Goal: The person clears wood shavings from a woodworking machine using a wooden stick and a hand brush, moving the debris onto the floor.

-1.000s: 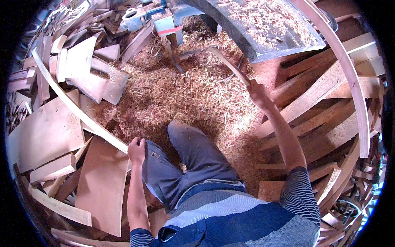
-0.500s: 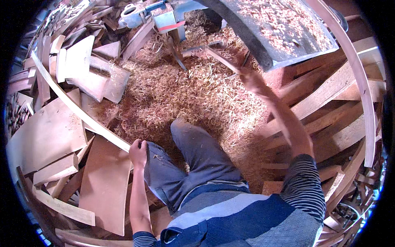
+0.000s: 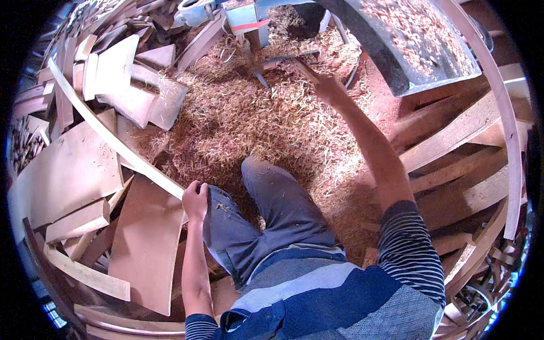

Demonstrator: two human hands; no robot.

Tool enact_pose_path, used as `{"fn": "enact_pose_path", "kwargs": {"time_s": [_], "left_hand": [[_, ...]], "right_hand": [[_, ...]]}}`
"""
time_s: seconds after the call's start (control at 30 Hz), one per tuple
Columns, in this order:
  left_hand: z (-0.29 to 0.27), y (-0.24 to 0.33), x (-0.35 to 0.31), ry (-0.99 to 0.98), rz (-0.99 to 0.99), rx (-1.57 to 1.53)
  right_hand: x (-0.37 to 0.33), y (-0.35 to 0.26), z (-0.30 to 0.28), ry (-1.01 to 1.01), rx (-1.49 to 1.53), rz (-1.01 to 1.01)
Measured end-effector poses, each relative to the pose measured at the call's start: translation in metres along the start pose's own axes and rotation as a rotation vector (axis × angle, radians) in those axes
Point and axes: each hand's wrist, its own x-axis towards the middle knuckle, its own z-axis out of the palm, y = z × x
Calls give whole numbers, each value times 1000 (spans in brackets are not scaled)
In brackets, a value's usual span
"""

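Observation:
My left hand (image 3: 195,199) is closed beside my left knee, around the near end of a long, pale, narrow wooden strip (image 3: 113,139). The strip slants away to the upper left, over stacked boards. My right arm reaches forward, and my right hand (image 3: 330,92) grips the wooden handle of an adze-like tool (image 3: 305,69). Its long, narrow, dark head lies crosswise at the far end of the handle, low over the wood shavings (image 3: 226,130). Part of the handle is hidden in my fist, and the exact kind of tool is hard to make out.
Wooden boards (image 3: 144,243) and offcuts pile up on the left. Curved planks (image 3: 453,139) lie on the right below a grey metal sheet (image 3: 399,76) scattered with wood chips. A blue metal machine part (image 3: 242,20) stands at the far side, near the dark head of the tool.
My right hand has moved forward and left with the tool, its arm stretching out further. My left hand keeps hold of the strip. The whole view has shifted slightly.

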Motion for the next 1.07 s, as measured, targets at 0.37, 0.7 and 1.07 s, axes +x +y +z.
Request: {"fn": "enact_pose_path", "kwargs": {"time_s": [0.37,0.7,1.07], "left_hand": [[4,5,4,108,74,48],[-2,-9,-1,133,40,10],[-19,-7,-10,48,-72,31]], "right_hand": [[-199,67,-80,-15,-254,-211],[-347,25,-16,178,74,111],[-439,50,40,-124,-156,471]]}}
